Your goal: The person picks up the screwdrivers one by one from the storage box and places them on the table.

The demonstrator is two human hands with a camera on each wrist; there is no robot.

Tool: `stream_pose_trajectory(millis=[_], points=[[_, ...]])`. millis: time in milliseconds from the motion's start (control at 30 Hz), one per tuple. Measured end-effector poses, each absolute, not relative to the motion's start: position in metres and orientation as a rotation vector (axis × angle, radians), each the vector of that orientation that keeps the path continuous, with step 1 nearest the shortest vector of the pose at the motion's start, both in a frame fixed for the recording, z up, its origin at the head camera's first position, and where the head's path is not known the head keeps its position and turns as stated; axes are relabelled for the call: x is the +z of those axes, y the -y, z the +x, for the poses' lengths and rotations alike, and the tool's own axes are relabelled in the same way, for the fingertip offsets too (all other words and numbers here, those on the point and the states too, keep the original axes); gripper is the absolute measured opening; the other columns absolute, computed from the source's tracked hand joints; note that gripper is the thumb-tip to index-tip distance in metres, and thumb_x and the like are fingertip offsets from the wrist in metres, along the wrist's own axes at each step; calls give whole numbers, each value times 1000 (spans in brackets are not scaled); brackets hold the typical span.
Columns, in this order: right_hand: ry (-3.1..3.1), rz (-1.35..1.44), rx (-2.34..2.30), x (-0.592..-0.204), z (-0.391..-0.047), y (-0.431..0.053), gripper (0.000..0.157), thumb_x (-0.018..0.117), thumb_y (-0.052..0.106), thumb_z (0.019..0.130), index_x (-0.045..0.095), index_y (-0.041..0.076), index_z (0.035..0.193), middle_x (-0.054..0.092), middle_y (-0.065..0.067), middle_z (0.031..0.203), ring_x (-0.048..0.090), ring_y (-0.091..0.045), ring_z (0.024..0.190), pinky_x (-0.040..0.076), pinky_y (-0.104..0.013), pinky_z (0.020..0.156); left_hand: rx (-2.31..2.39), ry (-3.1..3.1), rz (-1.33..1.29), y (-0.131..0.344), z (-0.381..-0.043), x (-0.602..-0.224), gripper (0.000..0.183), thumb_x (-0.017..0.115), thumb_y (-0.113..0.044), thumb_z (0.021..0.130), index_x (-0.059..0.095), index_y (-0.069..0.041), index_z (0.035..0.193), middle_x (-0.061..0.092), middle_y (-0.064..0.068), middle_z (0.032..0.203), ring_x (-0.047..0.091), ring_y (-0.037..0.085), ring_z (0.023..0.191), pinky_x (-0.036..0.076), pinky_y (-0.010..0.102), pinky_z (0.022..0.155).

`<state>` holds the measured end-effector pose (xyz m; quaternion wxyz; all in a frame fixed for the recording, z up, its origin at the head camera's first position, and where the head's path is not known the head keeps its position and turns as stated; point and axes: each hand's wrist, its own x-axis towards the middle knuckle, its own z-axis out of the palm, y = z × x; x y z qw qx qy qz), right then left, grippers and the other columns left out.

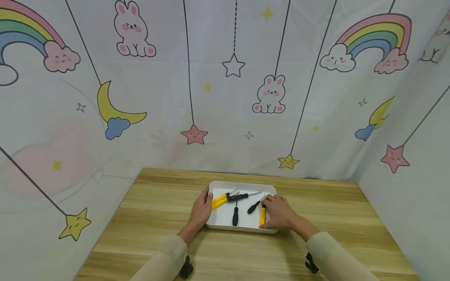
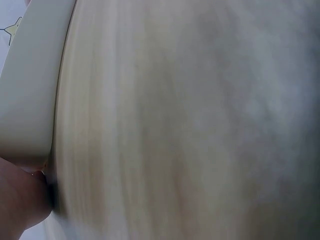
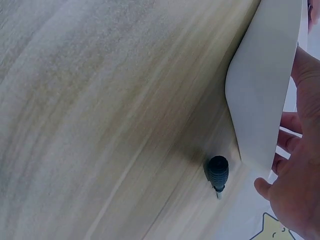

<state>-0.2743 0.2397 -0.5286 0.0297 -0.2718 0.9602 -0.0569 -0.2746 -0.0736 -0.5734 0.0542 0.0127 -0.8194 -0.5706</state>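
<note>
A white tray (image 1: 219, 223) sits on the table with several screwdrivers in it. My left hand (image 1: 202, 208) grips its left side, thumb at the rim. My right hand (image 1: 281, 212) reaches over the right rim and holds a yellow-handled screwdriver (image 1: 262, 217) between thumb and fingers, inside the tray; its far end is hidden by the fingers. Left of it lie a small black screwdriver (image 1: 253, 207), a black-handled screwdriver (image 1: 235, 216) and crossed yellow-and-black screwdrivers (image 1: 221, 200). The right wrist view shows another black screwdriver (image 3: 218, 172) on the table outside the tray, near that hand.
The wood-grain table (image 1: 158, 218) extends around the tray. Behind it and at both sides hang white cloths (image 1: 225, 101) printed with rabbits, stars and rainbows. Dark wrist mounts (image 1: 186, 268) sit under both sleeves.
</note>
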Motion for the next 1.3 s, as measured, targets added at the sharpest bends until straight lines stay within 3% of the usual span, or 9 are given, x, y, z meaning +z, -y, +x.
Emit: stream_pose_trajectory(millis=[367, 1000, 1300], points=[[-2940, -817, -233, -521, -275, -245, 89, 91, 61, 71, 67, 4, 134, 63, -10, 124, 57, -32, 110, 48, -62, 102, -1721, 2501, 46, 72, -276, -574, 53, 44, -24, 115, 38, 0, 162, 43, 20, 164, 43, 38, 150, 36, 54, 122], [-2925, -871, -201, -507, -276, -247, 90, 91, 60, 73, 65, 5, 139, 61, -12, 134, 56, -34, 123, 45, -64, 109, -1747, 2492, 52, 73, -275, -573, 54, 45, -25, 115, 38, 0, 162, 43, 21, 164, 43, 39, 150, 37, 54, 122], [-2940, -888, -218, -503, -277, -253, 89, 93, 55, 73, 64, 3, 140, 61, -14, 135, 55, -37, 125, 48, -65, 104, -1752, 2492, 52, 73, -274, -572, 54, 44, -26, 115, 37, 0, 162, 42, 20, 165, 43, 39, 150, 36, 54, 122]])
